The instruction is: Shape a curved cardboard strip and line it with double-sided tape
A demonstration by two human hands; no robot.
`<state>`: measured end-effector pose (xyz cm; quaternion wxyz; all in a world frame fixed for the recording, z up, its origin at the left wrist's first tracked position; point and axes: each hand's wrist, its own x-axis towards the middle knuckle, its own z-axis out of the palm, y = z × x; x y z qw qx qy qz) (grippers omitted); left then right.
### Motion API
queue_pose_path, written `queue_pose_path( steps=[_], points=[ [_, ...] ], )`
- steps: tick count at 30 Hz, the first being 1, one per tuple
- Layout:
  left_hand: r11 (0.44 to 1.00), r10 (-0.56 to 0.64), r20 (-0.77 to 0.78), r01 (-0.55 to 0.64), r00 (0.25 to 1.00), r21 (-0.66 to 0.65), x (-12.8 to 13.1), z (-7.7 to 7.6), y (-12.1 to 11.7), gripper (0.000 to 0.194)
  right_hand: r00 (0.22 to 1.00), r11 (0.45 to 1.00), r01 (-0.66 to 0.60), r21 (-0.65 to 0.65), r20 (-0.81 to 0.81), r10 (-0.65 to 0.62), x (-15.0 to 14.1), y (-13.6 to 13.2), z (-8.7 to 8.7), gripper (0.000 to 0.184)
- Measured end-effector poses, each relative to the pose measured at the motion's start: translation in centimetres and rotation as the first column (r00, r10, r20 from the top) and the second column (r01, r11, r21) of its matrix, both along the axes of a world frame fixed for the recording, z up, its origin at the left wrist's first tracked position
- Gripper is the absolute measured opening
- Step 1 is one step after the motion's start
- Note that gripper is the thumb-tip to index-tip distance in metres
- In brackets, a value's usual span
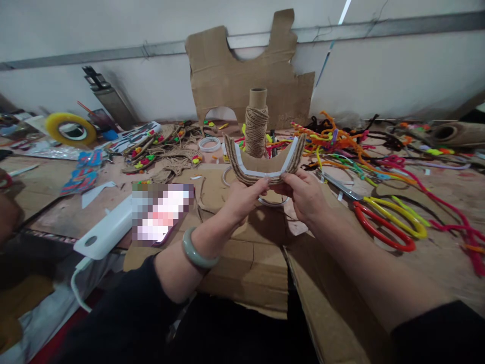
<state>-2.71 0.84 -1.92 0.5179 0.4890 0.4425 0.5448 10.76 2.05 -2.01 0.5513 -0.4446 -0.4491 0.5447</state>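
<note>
My left hand and my right hand hold a U-shaped cardboard piece between them, above the table. Rows of brown jute twine run around its outer curve, and a white strip follows the inside of the twine. Both thumbs press near the bottom of the curve, the fingers closed on its edge. Just behind it stands a cardboard tube wound with jute twine. Scissors with red and yellow handles lie to the right of my right hand. Below my hands is a cardboard sheet.
A phone and a white elongated device with a cord lie left. Further back are yellow tape and twine pieces with colored bits. Tangled bright cords spread right. Cut cardboard leans on the wall. Another person's hand shows left.
</note>
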Motion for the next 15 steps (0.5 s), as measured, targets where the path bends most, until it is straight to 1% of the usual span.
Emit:
queue_pose_path(
  steps=[5, 8, 13, 15],
  points=[
    [0.999, 0.0, 0.032, 0.002, 0.999, -0.05, -0.09, -0.08, 0.2, 0.025, 0.998, 0.999, -0.036, -0.02, 0.055, 0.037, 0.21, -0.06, 0.1, 0.026],
    [0.998, 0.0, 0.063, 0.004, 0.998, -0.07, -0.09, -0.06, 0.29, 0.023, 0.996, 0.998, -0.059, -0.012, 0.061, 0.059, 0.28, -0.19, 0.27, 0.03],
    [0.997, 0.018, 0.032, -0.015, 0.999, -0.077, -0.04, -0.22, 0.33, 0.022, 0.999, 1.0, -0.018, 0.0, 0.039, 0.018, 0.13, -0.19, 0.28, 0.025],
    [0.998, 0.016, 0.056, -0.012, 0.998, -0.065, -0.02, -0.39, 0.41, 0.021, 0.999, 1.0, -0.014, 0.007, 0.033, 0.013, 0.03, -0.21, 0.23, 0.021]
  ],
)
